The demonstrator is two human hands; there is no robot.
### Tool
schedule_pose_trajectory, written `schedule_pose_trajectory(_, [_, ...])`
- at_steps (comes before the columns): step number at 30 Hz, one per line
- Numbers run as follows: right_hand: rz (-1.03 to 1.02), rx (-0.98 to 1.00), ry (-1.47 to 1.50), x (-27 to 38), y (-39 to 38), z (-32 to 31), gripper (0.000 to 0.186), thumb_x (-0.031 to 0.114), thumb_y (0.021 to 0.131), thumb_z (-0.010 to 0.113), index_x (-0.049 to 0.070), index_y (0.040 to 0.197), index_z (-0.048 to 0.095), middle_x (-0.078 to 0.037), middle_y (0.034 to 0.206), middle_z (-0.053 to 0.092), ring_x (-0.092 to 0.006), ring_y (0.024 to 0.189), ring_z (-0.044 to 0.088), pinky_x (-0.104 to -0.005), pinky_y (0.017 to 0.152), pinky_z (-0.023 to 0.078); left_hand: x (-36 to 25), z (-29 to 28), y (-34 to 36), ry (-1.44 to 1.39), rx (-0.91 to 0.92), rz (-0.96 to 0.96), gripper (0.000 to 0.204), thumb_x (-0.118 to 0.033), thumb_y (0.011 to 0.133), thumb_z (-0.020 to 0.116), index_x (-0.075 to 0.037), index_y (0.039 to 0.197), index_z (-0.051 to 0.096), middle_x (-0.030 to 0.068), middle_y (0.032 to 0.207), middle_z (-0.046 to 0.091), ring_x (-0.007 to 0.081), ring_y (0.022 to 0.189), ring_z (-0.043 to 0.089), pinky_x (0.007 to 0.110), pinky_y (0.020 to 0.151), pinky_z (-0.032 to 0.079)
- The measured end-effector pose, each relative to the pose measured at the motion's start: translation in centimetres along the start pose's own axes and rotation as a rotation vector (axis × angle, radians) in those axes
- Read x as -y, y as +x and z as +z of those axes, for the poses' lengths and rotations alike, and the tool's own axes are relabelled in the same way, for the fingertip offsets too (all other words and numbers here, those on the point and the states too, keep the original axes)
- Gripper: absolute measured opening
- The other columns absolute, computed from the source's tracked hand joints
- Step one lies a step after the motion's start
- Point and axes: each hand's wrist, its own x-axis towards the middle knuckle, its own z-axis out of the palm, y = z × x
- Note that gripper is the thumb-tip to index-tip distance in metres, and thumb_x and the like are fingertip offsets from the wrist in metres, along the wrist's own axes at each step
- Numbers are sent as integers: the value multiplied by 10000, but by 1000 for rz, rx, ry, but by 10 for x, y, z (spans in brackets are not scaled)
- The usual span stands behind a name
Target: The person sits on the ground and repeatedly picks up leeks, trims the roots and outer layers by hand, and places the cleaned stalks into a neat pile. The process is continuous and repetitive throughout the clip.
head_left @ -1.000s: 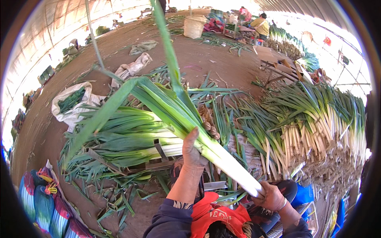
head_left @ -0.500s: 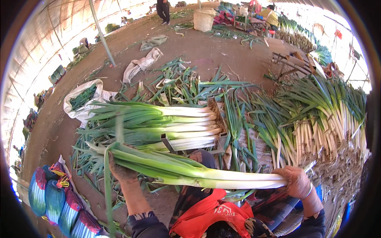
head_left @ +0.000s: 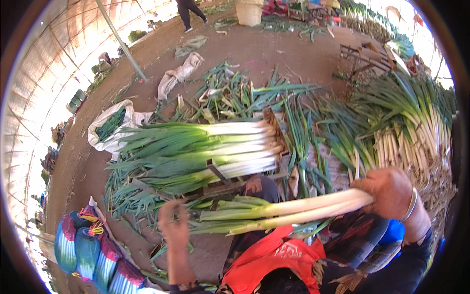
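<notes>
My right hand (head_left: pixel 387 193) is closed round the root end of two long leeks (head_left: pixel 313 203), held level above my lap. Their white shanks lie to the right and the green ends to the left. Just off those green ends is my left hand (head_left: pixel 174 220), raised and smeared by motion, so its grip is unclear. Beyond the held leeks, a row of leeks (head_left: pixel 240 147) lies in a low metal frame (head_left: pixel 215 171), roots to the right. A large heap of leeks (head_left: pixel 406 132) stands at the right, with soil on its roots.
Loose trimmed leaves (head_left: pixel 230 95) cover the ground behind the frame. A white sack of greens (head_left: pixel 112 125) stands left of it. Wrapped leek bundles (head_left: pixel 88 250) lie at the lower left. A metal pole (head_left: pixel 122 41) rises at the far left; a person (head_left: pixel 188 12) walks at the back.
My right hand has moved right and up with the leeks. My left hand, earlier at their leaf ends, has shifted right and down, apart from them. The long hanging leaf strip is gone from view.
</notes>
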Motion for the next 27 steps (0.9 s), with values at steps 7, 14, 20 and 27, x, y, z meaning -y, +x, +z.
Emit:
schedule_pose_trajectory(7, [-129, 17, -78, 11, 3, -16, 457, 354, 640, 783, 156, 1039, 682, -31, 742, 604, -261, 710, 652, -394, 620, 512, -72, 84, -29, 32, 747, 472, 781, -366, 611, 833, -76, 1268, 527, 146, 1222, 548, 333, 1178, 488, 445, 1041, 349])
schedule_pose_trajectory(14, [-127, 17, -107, 6, -10, -8, 461, 381, 662, 779, 175, 1062, 675, -18, 741, 609, -246, 668, 659, -391, 573, 520, -72, 103, -31, 21, 714, 524, 631, -365, 657, 786, -77, 1177, 573, 101, 1134, 583, 302, 1130, 508, 415, 1012, 352])
schedule_pose_trajectory(20, [-146, 0, -112, 3, -18, 3, 461, 389, 679, 771, 182, 1076, 662, -14, 738, 603, -246, 657, 658, -386, 563, 526, -66, 105, -38, 61, 676, 547, 615, -373, 661, 779, -79, 1162, 575, 104, 1115, 581, 304, 1123, 512, 423, 1034, 348])
schedule_pose_trajectory(27, [-153, -10, -123, 11, -19, -6, 448, 391, 694, 763, 184, 1077, 661, -20, 730, 600, -245, 660, 657, -386, 563, 527, -60, 107, -38, 2, 645, 588, 606, -363, 665, 787, -87, 1160, 572, 102, 1099, 575, 306, 1118, 516, 431, 1029, 352])
